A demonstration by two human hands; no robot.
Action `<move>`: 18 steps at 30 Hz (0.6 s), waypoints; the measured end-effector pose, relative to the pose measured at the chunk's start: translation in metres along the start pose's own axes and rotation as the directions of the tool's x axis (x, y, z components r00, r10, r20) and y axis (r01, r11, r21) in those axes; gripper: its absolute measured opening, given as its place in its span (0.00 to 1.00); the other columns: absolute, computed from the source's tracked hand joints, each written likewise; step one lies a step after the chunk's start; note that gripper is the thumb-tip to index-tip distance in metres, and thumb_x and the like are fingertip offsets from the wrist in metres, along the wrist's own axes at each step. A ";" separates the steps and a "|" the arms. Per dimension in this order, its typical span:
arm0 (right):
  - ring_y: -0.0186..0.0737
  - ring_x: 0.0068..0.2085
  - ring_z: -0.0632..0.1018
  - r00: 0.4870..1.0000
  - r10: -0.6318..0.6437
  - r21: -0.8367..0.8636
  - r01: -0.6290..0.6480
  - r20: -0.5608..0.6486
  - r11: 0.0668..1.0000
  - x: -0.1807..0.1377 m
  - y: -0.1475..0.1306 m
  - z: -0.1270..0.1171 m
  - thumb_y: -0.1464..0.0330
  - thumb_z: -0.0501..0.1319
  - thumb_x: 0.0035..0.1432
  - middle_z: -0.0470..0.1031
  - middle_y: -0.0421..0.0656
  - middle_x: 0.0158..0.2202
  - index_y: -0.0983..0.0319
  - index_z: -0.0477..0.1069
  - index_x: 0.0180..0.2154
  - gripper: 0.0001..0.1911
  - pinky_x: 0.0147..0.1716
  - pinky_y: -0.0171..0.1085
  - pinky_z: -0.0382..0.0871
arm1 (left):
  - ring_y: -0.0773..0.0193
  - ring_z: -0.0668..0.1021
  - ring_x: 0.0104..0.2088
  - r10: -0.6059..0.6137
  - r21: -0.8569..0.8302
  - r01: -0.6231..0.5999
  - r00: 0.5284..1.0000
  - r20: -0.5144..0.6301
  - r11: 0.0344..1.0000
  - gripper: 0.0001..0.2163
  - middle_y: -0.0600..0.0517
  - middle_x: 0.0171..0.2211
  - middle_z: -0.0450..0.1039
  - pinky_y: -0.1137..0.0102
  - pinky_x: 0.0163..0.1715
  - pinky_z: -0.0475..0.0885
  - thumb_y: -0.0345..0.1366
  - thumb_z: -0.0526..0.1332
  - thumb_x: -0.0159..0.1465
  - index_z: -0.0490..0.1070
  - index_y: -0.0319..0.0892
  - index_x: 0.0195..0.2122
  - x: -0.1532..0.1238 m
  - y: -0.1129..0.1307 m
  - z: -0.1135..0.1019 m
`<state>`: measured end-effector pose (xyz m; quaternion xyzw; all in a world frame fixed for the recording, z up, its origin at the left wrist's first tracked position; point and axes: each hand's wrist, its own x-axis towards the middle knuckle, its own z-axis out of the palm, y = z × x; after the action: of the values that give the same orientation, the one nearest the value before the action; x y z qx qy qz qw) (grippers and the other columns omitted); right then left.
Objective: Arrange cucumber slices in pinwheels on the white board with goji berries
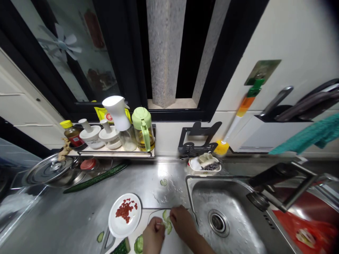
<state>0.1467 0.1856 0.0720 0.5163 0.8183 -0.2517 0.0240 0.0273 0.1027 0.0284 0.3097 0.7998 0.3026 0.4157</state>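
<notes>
Left hand [154,233] is pinching a cucumber slice [160,223], likely for control; right hand [182,221], at two o'clock, is hiding its grip.

Board [176,243] left of the sink [230,197]

Beside the sink's left edge, the board carries cucumber slices [168,227]. To their left stands a plate [119,229] holding berries [124,211]. A whole cucumber [97,179] lies toward the surface's [74,211] back left corner. Along the back edge, a rack [116,153] bears jars [94,140] and a jug [144,133]; a container [203,170] sits at the sink's back left corner.
</notes>
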 end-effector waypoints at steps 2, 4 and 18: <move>0.44 0.42 0.75 1.000 -0.009 -0.025 0.010 0.001 1.000 0.000 -0.001 0.001 0.74 0.54 0.58 0.79 0.45 0.34 0.61 0.75 0.32 0.11 0.40 0.38 0.61 | 0.67 0.72 0.21 0.019 0.047 -0.018 1.000 -0.014 0.999 0.06 0.60 0.16 0.66 0.75 0.28 0.64 0.30 0.54 0.58 0.69 0.45 0.30 0.001 -0.001 0.001; 0.45 0.42 0.75 1.000 -0.012 -0.050 0.012 0.003 0.999 0.000 -0.002 0.001 0.74 0.53 0.59 0.79 0.46 0.34 0.61 0.75 0.32 0.12 0.40 0.39 0.62 | 0.67 0.71 0.22 0.045 0.083 -0.042 0.999 -0.024 0.996 0.06 0.59 0.17 0.66 0.75 0.28 0.63 0.30 0.54 0.58 0.70 0.45 0.30 0.002 -0.002 0.001; 0.53 0.48 0.75 0.999 -0.048 -0.168 0.047 -0.002 0.985 -0.001 -0.008 0.004 0.76 0.52 0.60 0.79 0.50 0.40 0.64 0.75 0.37 0.12 0.43 0.46 0.65 | 0.65 0.74 0.26 0.138 0.244 -0.128 0.990 -0.026 0.961 0.10 0.54 0.24 0.73 0.74 0.32 0.63 0.27 0.51 0.60 0.70 0.42 0.35 0.000 0.007 0.001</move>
<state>0.1391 0.1806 0.0717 0.4933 0.8488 -0.1807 0.0591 0.0302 0.1074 0.0336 0.4044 0.8168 0.2369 0.3365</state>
